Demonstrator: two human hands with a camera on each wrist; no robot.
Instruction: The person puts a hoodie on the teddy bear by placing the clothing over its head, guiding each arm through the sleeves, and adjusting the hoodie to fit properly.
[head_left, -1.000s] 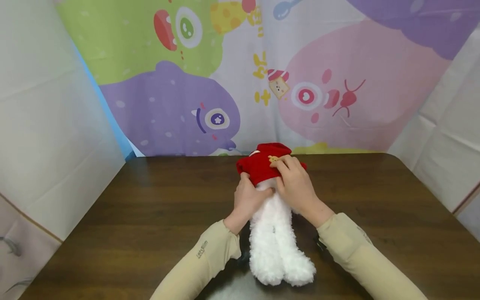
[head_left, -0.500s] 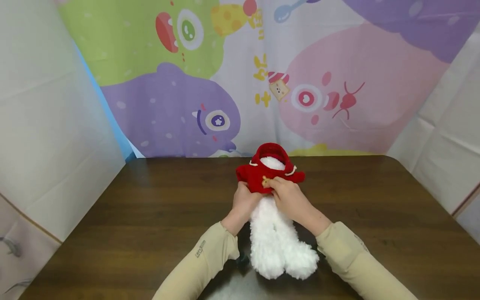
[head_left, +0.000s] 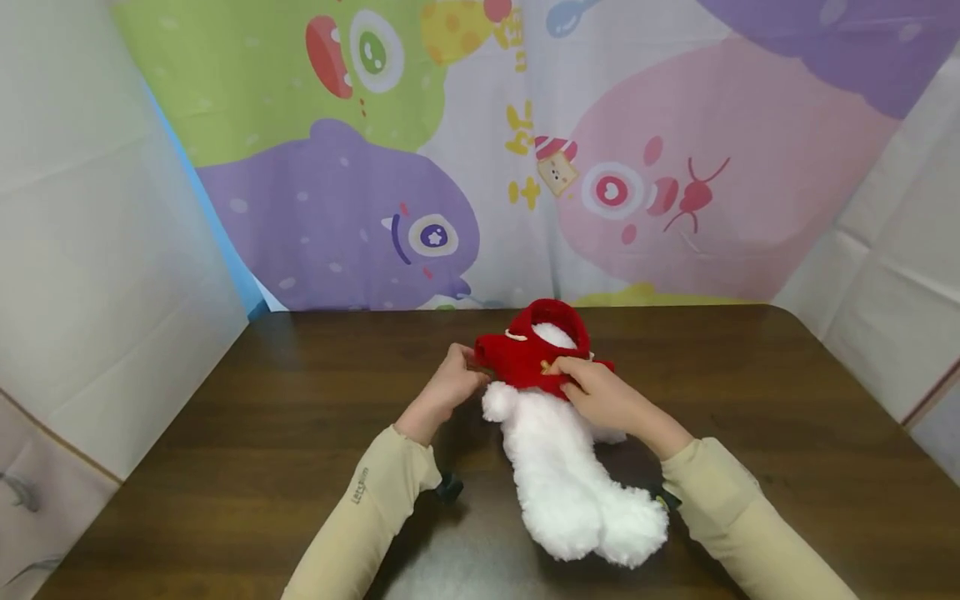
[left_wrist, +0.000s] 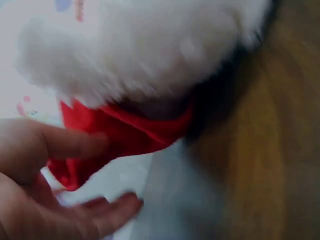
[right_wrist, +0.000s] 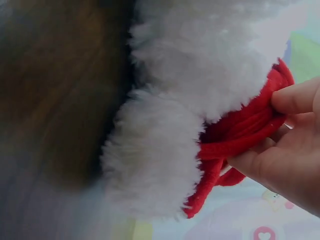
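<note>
I see the right hand [head_left: 606, 395] pinching the hem of the red hoodie [head_left: 517, 368]; left hand [head_left: 447, 385] loose, thumb touching the sleeve [head_left: 491, 351], other fingers spread clear. Hoodie covers the upper end of the white plush [head_left: 555, 467], near the far edge of the desk [head_left: 300, 417]; plush feet toward near edge.

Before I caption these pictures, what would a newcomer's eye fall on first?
Likely the bright red hoodie, pinched by the right hand near the far edge of the table. Then the fluffy white toy it partly covers, stretching toward the viewer. Behind hangs a backdrop of big sideways cartoon monsters.
</note>
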